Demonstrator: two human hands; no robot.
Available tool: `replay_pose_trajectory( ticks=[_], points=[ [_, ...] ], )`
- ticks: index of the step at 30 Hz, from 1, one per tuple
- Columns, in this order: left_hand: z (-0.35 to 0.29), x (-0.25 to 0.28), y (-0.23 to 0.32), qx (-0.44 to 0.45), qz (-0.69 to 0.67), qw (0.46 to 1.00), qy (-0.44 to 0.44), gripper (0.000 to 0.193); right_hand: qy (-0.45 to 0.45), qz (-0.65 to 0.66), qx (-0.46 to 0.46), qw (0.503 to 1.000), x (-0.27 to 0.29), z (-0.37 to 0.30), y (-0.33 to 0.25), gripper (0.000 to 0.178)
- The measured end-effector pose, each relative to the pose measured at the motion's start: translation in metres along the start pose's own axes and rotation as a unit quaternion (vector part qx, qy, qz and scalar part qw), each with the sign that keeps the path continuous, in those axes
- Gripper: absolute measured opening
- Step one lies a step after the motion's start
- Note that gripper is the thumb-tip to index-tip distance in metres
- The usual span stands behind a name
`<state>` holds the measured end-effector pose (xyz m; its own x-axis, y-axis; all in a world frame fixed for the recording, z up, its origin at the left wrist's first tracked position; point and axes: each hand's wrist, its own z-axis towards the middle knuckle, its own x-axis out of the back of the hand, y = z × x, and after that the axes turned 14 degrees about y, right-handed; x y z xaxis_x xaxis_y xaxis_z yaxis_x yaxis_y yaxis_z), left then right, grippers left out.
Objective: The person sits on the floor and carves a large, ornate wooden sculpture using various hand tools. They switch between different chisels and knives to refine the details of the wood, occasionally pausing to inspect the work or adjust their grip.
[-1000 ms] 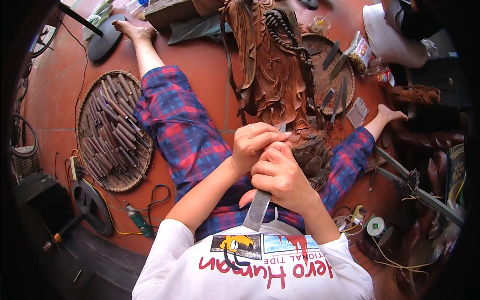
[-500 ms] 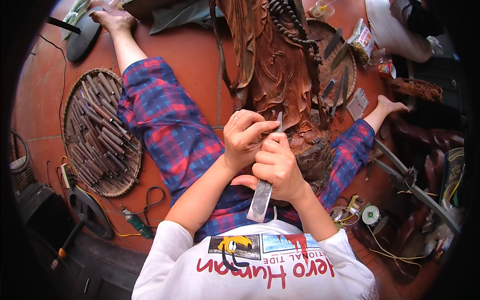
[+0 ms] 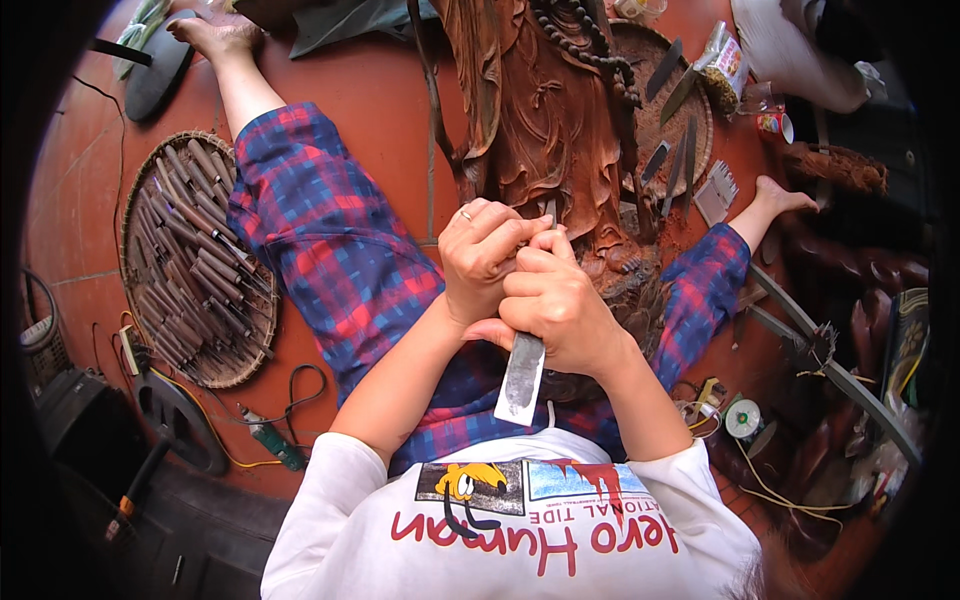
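Both hands meet over my lap on a flat grey metal blade (image 3: 521, 382), long and narrow with a wide squared end; its exact kind is unclear. My right hand (image 3: 562, 305) is wrapped round its middle, and the wide end sticks out below, toward my shirt. Close beside it, my left hand (image 3: 482, 258) has its fingers closed at the blade's far end, which points at a carved wooden statue (image 3: 545, 130). Reddish-brown, with draped folds and a string of carved beads, the statue lies between my spread legs. My fingers hide where the tip meets the wood.
To the left, a round woven basket (image 3: 268, 335) holds many wooden-handled carving tools. Beyond the statue at right, a woven tray (image 3: 645, 105) carries flat dark blades. A green power tool (image 3: 272, 443) with a cord lies at lower left. Metal bars (image 3: 845, 385) stretch along the right.
Both hands and the blade have shifted slightly up toward the statue. Less of the blade's tip shows past my fingers now. The grip looks the same.
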<state>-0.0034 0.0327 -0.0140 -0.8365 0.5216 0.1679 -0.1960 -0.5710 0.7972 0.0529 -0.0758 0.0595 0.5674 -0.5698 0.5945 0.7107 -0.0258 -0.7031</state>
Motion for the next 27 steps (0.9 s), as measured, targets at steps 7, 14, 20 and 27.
replay_pose_trajectory(
  ticks=[7,14,20,27],
  points=[
    [-0.003,-0.002,0.005,0.020,0.000,1.000,0.015,0.019,-0.056,0.001,-0.024,0.998,0.007,-0.001,-0.003,0.033],
    [-0.017,0.002,0.006,0.028,-0.001,1.000,-0.009,0.021,-0.061,0.006,-0.021,0.998,0.008,-0.010,-0.007,0.036],
    [-0.018,0.004,0.008,0.015,0.011,0.999,-0.026,0.016,-0.041,0.033,-0.032,0.998,0.006,-0.014,-0.009,0.039],
    [-0.021,-0.001,0.004,0.016,0.009,1.000,-0.011,0.016,-0.078,0.028,-0.032,0.996,0.011,-0.012,-0.005,0.038]
  ],
)
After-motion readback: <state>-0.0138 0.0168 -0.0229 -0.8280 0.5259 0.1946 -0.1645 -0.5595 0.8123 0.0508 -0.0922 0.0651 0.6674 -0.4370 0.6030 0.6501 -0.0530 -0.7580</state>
